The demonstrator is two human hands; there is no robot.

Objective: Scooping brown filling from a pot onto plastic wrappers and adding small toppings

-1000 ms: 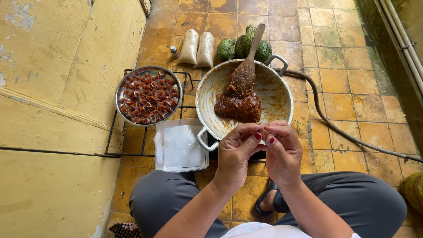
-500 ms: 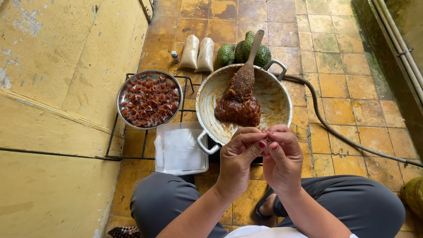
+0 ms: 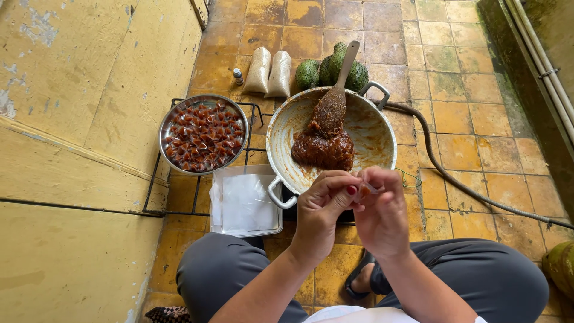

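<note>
Both hands barely shifted, left hand [image 3: 323, 206] and right hand [image 3: 382, 209] pinching one clear wrapper [image 3: 366, 186], two bowls beyond.

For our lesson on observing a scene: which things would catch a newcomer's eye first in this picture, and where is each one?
First, the big pan in the middle of the tiled floor, holding dark brown paste with a wooden spoon in it. Just below it, the left hand and right hand meet over a small clear wrapper. To the pan's left sits a round metal bowl heaped with small reddish wrapped pieces.
</note>
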